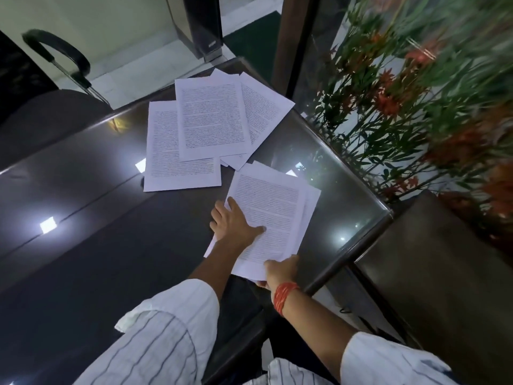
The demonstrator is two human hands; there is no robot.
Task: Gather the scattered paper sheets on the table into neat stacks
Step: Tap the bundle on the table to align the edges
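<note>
- My left hand (234, 220) lies flat, fingers spread wide, pressing on the near pile of sheets (273, 215), which sits toward the table's right edge, its near end reaching the near edge.
- My right hand (280, 269) pinches that pile's near edge, thumb on top and fingers under, right at the table's near edge.
- The pile is only partly squared: at least 2 lower sheets fan out past its right side and far corner.
- About 4 loose sheets (194, 134) lie overlapping and skewed near the far right corner of the table (83, 190), apart from my pile.
- My judgement: roughly half done; I have yet to square this pile and then gather the far sheets.
</note>
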